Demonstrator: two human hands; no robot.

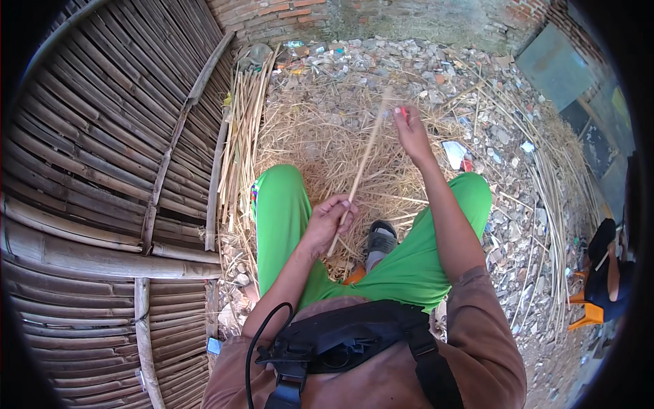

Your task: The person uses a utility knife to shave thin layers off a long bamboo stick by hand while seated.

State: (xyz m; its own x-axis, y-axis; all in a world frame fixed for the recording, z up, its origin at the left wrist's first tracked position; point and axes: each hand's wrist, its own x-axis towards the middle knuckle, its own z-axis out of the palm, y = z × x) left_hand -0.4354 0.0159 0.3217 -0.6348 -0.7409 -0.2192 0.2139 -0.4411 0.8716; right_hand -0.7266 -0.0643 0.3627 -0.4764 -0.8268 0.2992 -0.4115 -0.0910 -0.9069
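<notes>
My left hand [332, 217] is closed around a thin pale bamboo stick [363, 162], between my knees. The stick slants up and to the right, and its far end is smeared by motion. Farther off, to the right of that end, my right hand [413, 138] is raised above the straw-littered ground with its fingers pinched together. A small red object [404, 112] shows at those fingertips; its kind is too small to tell. A gap separates the right hand from the stick.
Shavings [320, 143] cover the ground before me, with rubble [504, 157] around them. Long strips [242, 129] lie by the bamboo wall [102, 123] at left; more strips [545, 170] lie at right. Another person sits on an orange stool [587, 315] at far right, holding a stick.
</notes>
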